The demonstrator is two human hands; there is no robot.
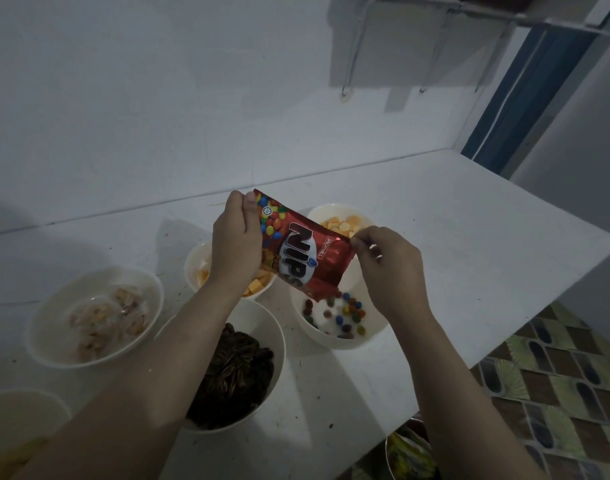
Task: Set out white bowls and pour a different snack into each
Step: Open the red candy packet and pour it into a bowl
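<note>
Both hands, left (236, 237) and right (388, 268), pinch a tilted red bag (305, 247) over a candy bowl (331, 336); its mouth is probably downward, partly hidden.

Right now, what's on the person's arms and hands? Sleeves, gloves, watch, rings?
Both forearms are bare as far as the frame shows, with no sleeve edge in view. The left hand and right hand wear no gloves. No watch, bracelet or ring shows on either. The dim light hides finer marks.
</note>
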